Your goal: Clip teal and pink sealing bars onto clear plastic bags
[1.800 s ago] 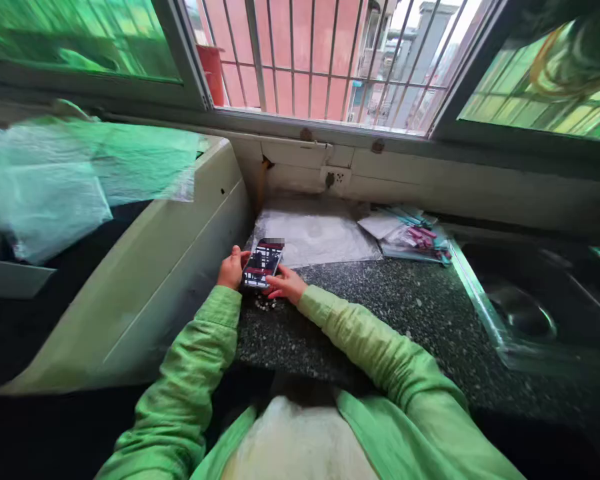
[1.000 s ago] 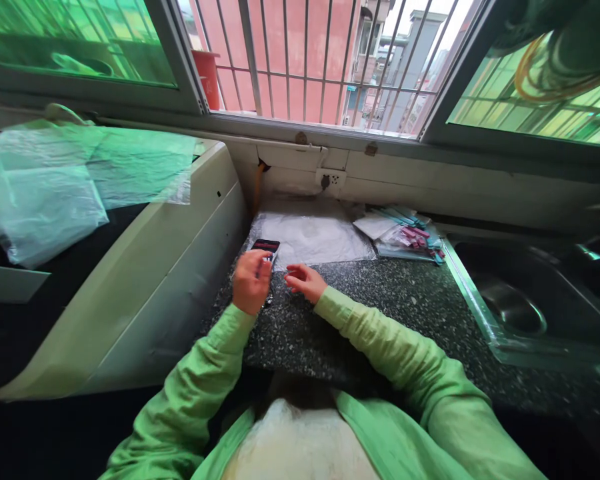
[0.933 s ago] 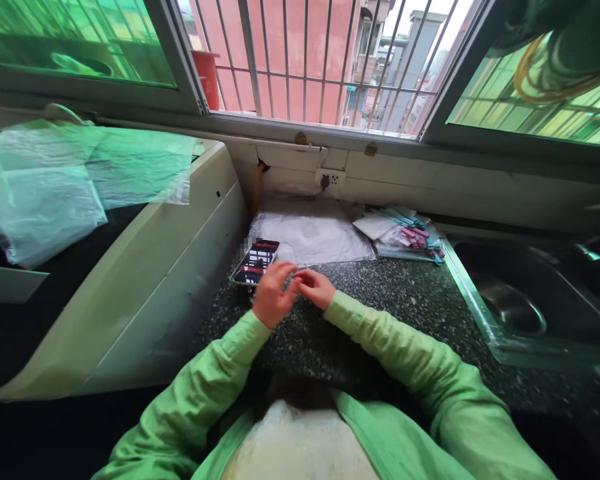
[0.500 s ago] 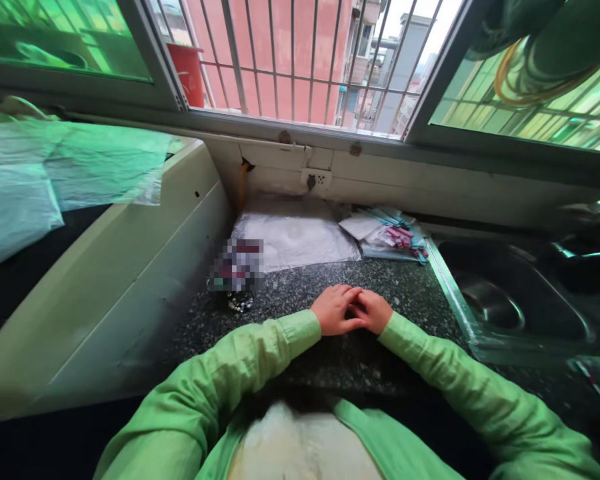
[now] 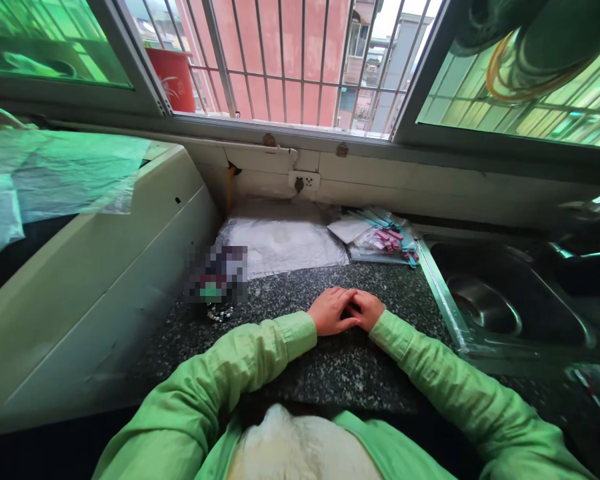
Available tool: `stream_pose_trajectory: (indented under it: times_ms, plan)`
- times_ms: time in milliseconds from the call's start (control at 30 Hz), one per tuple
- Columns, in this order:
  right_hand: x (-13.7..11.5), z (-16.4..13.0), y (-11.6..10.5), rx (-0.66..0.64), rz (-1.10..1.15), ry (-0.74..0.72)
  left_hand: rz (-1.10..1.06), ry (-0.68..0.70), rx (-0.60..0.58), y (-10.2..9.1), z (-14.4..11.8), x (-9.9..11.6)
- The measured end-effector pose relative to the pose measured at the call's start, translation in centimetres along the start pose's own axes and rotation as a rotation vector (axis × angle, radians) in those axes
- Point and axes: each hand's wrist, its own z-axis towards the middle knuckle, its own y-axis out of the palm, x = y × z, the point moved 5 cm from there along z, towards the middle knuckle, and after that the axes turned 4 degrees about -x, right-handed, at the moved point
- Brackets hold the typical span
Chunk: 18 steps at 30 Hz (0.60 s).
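One phone [image 5: 216, 273] lies beside two clasped hands.

A dark speckled stone counter [image 5: 325, 367] is running across the lower middle of the frame. A phone [image 5: 216, 273] (its screen blurred) is lying at centre left, a clear plastic sheet [image 5: 280, 239] is lying behind it, and small packets [image 5: 380, 235] are sitting right of centre. Both hands are resting on the stone, mid-frame.

Loose light-green long sleeves [image 5: 240, 373]
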Motion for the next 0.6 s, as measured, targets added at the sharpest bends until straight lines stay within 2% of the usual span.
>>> stream_pose_trajectory:
  times_ms: [167,400,500,600]
  plan:
    - [1.1,1.2,-0.8,-0.080,0.086,0.044,-0.007,-0.036,-0.016,-0.9,1.6,-0.1]
    - [2.9,4.6,-5.5,0.010,-0.006,0.052,0.026,-0.081,0.073,-3.4,6.5,-0.4]
    - [4.3,6.0,-7.6,0.054,-0.149,0.100,0.061,-0.114,0.092,-4.2,8.5,-1.6]
    - [6.4,7.1,-9.7,0.130,-0.207,0.195,0.101,-0.238,0.112,-5.0,10.6,-3.9]
